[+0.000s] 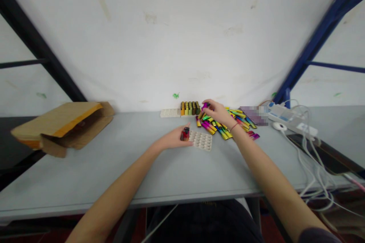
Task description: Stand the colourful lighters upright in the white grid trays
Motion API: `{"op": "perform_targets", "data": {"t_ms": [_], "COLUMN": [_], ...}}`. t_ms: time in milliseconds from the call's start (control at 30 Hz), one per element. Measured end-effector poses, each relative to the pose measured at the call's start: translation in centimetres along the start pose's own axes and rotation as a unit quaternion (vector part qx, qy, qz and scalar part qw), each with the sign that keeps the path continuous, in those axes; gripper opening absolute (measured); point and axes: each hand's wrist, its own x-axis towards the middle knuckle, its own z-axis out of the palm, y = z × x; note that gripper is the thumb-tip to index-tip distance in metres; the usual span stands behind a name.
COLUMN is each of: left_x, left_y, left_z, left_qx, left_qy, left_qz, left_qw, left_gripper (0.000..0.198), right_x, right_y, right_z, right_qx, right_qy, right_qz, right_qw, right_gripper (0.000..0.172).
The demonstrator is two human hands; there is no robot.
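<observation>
Head view: a small red-and-black lighter [185, 134] is clamped in the left hand [171, 140] between thumb and curled fingers, its long axis held roughly upright, just beside the left edge of a white dimpled moulded tray [202, 141]. That tray is laid flat on a pale grey table [85, 167], and of the two hands the left is the nearer to it. A magenta lighter [205, 105] is pinched in the right hand [215, 113], the fingertips drawn together on it above the far end of a loose heap of glossy yellow, green and magenta lighters [221, 126]; the long axis of the magenta lighter cannot be made out. The right wrist is bent, with a thin red cord [234, 126] around it, and the forearm is slanted in from the lower right; the left forearm is slanted in from the lower left. At the table's far edge, a row of upright yellow, green and orange lighters [189, 108] is stood beside a second white dimpled tray [170, 112].
</observation>
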Motion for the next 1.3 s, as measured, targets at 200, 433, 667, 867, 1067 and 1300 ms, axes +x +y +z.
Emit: {"op": "perform_targets", "data": {"t_ms": [200, 433, 667, 867, 1067, 1300], "left_x": [0.1, 0.9, 1.4, 0.7, 0.4, 1.4], "left_y": [0.7, 0.4, 0.7, -0.4, -0.2, 2.0], "left_z": [-1.9, -2.0, -2.4, -1.4, -0.8, 0.5], "left_qx": [0.029, 0.044, 0.031, -0.026, -0.074, -0.113], "left_qy": [-0.047, -0.021, 0.022, 0.037, 0.077, 0.216], "left_qz": [-0.006, -0.022, -0.025, -0.021, -0.035, -0.039], "left_qw": [0.998, 0.999, 0.999, 0.999, 0.994, 0.969], "left_gripper": [0.036, 0.036, 0.039, 0.042, 0.041, 0.045], "right_x": [1.0, 1.2, -2.3, -6.2, -6.6, -6.2], "right_y": [7.4, 9.1, 0.9, -4.2, -4.2, -5.0], "right_z": [-1.6, 0.6, 2.3, 5.7, 7.0, 7.7], "right_qx": [-0.145, -0.233, -0.027, 0.135, 0.145, 0.066], "right_qy": [0.015, 0.024, -0.071, -0.164, -0.138, -0.015], "right_qz": [0.174, 0.17, -0.025, -0.014, 0.008, 0.018], "right_qw": [0.974, 0.957, 0.997, 0.977, 0.98, 0.998], "right_gripper": [0.039, 0.045, 0.015, 0.036, 0.037, 0.012]}}
